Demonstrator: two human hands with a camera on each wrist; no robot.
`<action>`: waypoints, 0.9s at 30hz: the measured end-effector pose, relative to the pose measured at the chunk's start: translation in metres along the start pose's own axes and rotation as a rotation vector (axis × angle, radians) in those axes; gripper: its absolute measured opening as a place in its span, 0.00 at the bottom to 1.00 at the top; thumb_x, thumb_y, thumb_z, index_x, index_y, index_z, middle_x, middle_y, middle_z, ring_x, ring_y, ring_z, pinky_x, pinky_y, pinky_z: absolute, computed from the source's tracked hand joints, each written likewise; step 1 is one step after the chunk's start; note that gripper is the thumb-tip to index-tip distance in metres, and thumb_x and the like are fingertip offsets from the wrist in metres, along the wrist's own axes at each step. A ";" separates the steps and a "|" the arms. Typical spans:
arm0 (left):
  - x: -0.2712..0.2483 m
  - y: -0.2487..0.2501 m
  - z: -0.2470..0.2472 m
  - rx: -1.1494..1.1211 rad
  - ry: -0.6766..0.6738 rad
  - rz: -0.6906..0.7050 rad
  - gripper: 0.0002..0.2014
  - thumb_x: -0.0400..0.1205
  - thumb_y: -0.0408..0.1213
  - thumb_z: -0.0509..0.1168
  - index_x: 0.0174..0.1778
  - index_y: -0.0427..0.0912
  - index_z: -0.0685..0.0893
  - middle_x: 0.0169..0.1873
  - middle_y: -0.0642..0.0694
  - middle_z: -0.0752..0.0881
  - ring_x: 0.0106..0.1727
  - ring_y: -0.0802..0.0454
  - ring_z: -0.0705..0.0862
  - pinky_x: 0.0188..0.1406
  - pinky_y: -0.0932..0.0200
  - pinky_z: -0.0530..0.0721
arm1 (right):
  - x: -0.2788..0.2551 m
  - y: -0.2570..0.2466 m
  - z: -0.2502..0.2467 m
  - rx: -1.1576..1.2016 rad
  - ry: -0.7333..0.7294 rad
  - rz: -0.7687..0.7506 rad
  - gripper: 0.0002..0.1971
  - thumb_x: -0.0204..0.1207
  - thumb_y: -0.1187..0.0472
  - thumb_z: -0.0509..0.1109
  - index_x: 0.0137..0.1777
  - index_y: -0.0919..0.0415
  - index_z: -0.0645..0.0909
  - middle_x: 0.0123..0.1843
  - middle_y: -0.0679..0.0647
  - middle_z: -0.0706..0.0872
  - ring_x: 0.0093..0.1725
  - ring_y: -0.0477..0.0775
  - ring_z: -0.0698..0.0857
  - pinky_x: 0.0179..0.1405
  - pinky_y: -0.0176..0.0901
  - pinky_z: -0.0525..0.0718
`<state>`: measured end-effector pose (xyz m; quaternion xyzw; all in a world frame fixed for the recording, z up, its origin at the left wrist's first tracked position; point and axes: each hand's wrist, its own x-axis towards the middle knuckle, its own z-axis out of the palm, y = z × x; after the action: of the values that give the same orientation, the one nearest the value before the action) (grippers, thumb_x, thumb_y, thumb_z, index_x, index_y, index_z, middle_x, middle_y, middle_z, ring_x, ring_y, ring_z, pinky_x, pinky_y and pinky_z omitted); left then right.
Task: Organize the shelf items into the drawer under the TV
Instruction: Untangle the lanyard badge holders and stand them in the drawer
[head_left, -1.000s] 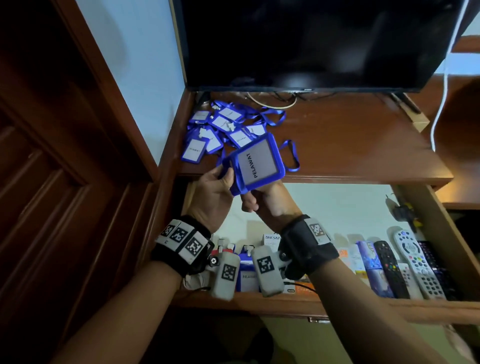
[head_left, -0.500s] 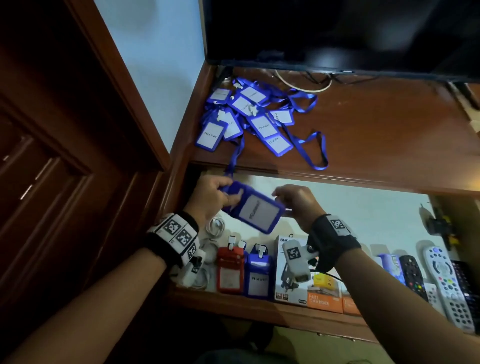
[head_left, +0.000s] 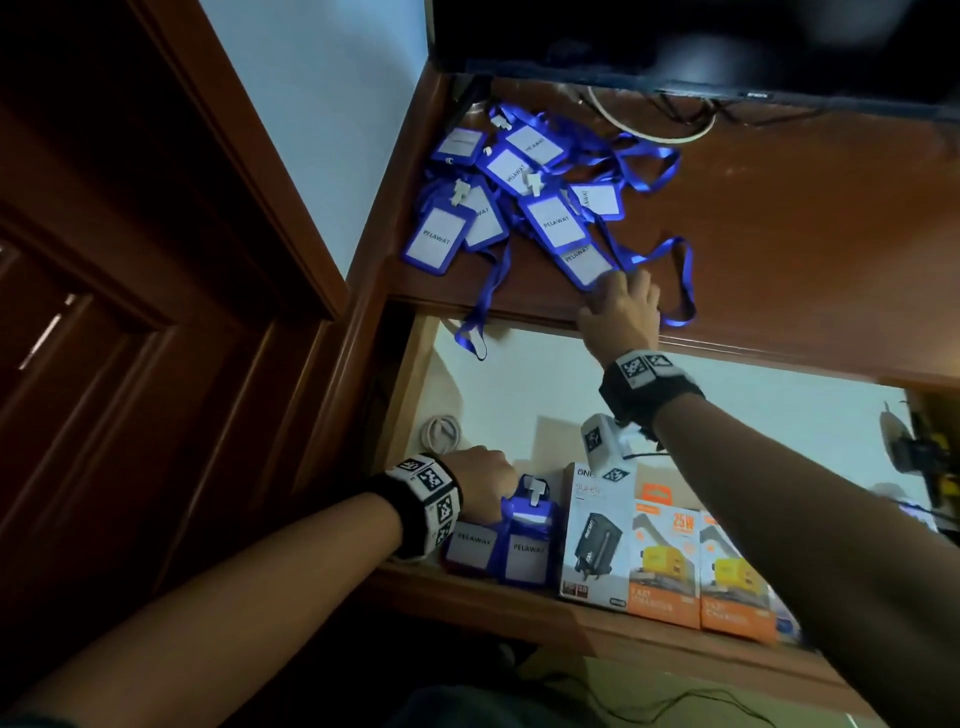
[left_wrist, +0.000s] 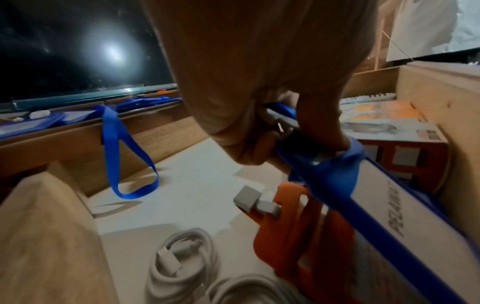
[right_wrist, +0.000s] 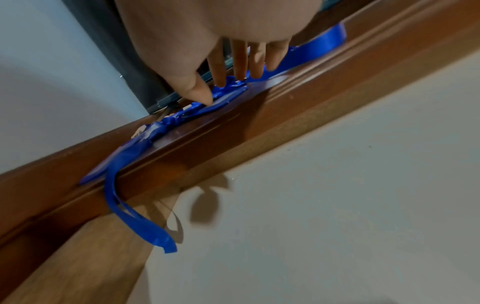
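The blue plastic badge holder (left_wrist: 405, 224) stands in the open wooden drawer (head_left: 571, 616), pinched at its clip by the left hand (head_left: 480, 488). The right hand (head_left: 621, 314), fingers spread, touches the nearest shelf badge (head_left: 584, 260); next, it likely needs closing on that badge and lifting.

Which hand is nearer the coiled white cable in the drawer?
Left. The left hand is in the drawer beside the coiled white cable; the right hand reaches up to the shelf.

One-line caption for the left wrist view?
Left hand gripping a blue plastic badge holder by its top, inside the wooden drawer beside coiled white cables.
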<state>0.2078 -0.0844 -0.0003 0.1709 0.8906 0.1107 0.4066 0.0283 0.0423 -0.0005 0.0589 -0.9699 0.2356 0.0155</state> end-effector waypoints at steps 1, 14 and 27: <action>0.001 -0.001 0.000 0.017 -0.023 -0.001 0.16 0.76 0.32 0.62 0.23 0.40 0.67 0.32 0.38 0.79 0.40 0.37 0.81 0.35 0.55 0.76 | 0.004 -0.003 0.001 -0.038 -0.021 -0.035 0.26 0.70 0.56 0.69 0.68 0.60 0.74 0.73 0.62 0.69 0.69 0.67 0.69 0.64 0.59 0.71; 0.009 -0.014 0.032 0.123 0.110 -0.081 0.18 0.79 0.49 0.67 0.52 0.36 0.86 0.55 0.41 0.79 0.57 0.44 0.79 0.51 0.49 0.81 | -0.010 0.015 0.015 -0.241 -0.183 -0.182 0.50 0.64 0.43 0.77 0.82 0.58 0.56 0.81 0.54 0.63 0.81 0.62 0.57 0.73 0.63 0.65; 0.003 -0.023 0.022 -0.219 0.387 -0.220 0.27 0.73 0.48 0.74 0.66 0.47 0.76 0.63 0.49 0.76 0.64 0.49 0.75 0.61 0.54 0.74 | -0.005 0.033 -0.007 -0.175 -0.056 -0.163 0.15 0.63 0.72 0.70 0.51 0.67 0.79 0.62 0.64 0.79 0.60 0.70 0.75 0.50 0.59 0.76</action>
<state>0.2174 -0.1028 -0.0241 0.0033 0.9479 0.1921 0.2542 0.0291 0.0747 -0.0099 0.1427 -0.9788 0.1460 0.0128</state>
